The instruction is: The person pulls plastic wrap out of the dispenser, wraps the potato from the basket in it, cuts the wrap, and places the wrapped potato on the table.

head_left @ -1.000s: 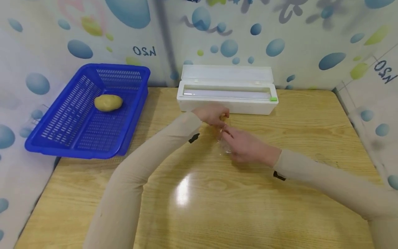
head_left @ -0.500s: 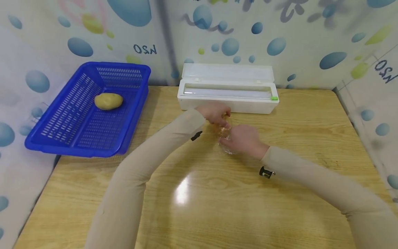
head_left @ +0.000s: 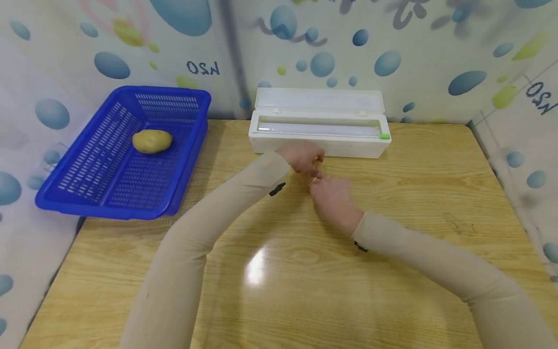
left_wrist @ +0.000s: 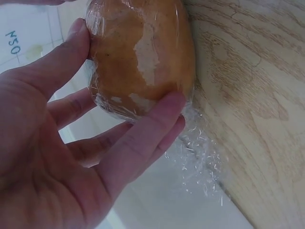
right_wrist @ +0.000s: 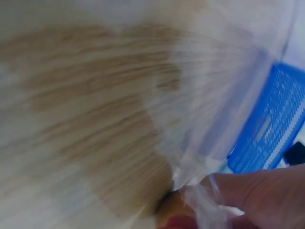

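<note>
In the left wrist view, my left hand (head_left: pixel 302 157) holds a brown, potato-like lump (left_wrist: pixel 143 52) wrapped in clear cling film, thumb on one side and fingers round the other. A crumpled tail of cling film (left_wrist: pixel 198 152) sticks out past the fingertips. My right hand (head_left: pixel 333 201) is close against the left, its fingers pinching gathered film (right_wrist: pixel 205 202) at the lump's near end. A sheet of film spreads across the right wrist view. From the head, the two hands hide most of the lump, just in front of the white box.
A white cling film dispenser box (head_left: pixel 348 149) stands at the back, lid up, a roll inside and a green slider (head_left: pixel 384 136) at its right end. To the left, a blue plastic basket (head_left: pixel 109 212) holds one bare potato (head_left: pixel 152 141). Patterned walls border the wooden table (head_left: pixel 305 291).
My right hand has shifted left and turned, closing over the film that showed beside it half a second ago. The left hand has barely moved, edging slightly right.
</note>
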{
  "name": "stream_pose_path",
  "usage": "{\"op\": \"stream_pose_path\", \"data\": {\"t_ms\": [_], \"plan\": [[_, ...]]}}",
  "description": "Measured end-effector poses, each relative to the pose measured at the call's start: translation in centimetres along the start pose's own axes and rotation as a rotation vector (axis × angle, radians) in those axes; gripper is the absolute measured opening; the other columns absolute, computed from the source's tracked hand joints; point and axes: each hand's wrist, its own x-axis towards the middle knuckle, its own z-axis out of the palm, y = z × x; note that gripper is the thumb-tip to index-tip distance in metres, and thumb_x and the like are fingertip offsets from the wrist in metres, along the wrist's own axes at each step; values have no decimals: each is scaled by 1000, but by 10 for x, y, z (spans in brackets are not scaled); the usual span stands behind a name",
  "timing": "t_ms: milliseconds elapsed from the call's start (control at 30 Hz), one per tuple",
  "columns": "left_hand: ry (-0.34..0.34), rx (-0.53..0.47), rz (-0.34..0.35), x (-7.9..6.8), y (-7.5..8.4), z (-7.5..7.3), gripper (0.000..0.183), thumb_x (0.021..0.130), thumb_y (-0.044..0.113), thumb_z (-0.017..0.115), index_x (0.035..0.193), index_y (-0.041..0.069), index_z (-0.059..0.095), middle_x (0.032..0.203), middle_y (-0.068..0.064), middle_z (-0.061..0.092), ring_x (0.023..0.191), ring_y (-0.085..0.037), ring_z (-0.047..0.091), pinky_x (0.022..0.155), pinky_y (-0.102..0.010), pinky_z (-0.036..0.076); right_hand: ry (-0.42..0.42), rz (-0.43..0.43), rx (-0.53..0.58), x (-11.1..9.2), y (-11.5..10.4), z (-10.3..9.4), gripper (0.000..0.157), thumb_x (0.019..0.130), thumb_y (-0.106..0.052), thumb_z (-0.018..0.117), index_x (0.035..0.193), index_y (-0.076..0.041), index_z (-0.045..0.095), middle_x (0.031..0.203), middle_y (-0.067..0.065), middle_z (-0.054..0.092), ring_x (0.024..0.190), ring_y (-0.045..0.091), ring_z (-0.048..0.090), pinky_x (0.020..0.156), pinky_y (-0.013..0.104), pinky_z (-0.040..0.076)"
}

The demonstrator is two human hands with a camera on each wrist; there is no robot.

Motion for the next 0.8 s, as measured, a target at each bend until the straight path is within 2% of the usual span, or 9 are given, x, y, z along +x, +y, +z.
{"op": "stream_pose_path", "data": {"t_ms": [100,233,367,467,567,700,733,800], "plan": [[1,3,7,1,0,0,43,92,37,66,123,10,54,99,-4,58,75,-15,56,64,-26,46,32,-41,-78,-1,-6,1,20,87,-9,64,68,-12,64,59,-3,48,52,9,41,46,32,48],[2,8,16,1,1,-1,42,92,36,66,122,10,54,99,-5,58,72,-14,55,62,-25,46,130,-144,-256,0,-10,4,30,83,-8,65,57,-17,55,55,-6,48,51,7,42,44,25,43],[-9,-3,-1,3,2,0,38,94,33,65,123,11,54,100,-5,57,71,-13,52,61,-24,44,154,-314,-476,1,-10,4,29,84,-6,64,58,-17,56,54,-6,52,50,9,49,47,24,42],[-15,1,-6,4,3,1,36,95,29,63,124,10,54,100,-5,56,70,-14,51,60,-23,44,162,-430,-643,1,-8,0,27,84,-2,61,59,-12,60,55,-2,56,50,13,53,49,24,43],[-16,0,5,5,6,0,37,94,29,64,124,9,54,101,-5,56,74,-15,52,61,-24,46,130,-550,-891,3,-8,-5,25,80,2,59,57,-7,58,53,1,55,49,11,54,49,22,44],[-13,-13,6,6,7,1,40,92,32,67,123,9,54,102,-5,56,79,-16,53,64,-25,48,25,-740,-1292,8,-10,-12,27,79,1,55,53,-7,52,47,1,48,45,7,47,51,17,43],[-12,-12,6,6,7,1,40,92,32,67,123,9,55,102,-5,56,79,-16,54,64,-25,48,3,-774,-1368,9,-12,-13,29,79,0,54,51,-7,51,46,2,47,44,7,45,52,17,42],[-8,-9,6,6,7,1,39,92,31,67,122,9,55,102,-5,56,78,-16,54,63,-25,48,-38,-818,-1455,11,-14,-15,30,80,-3,52,51,-8,49,44,3,43,42,9,43,55,16,42]]}}
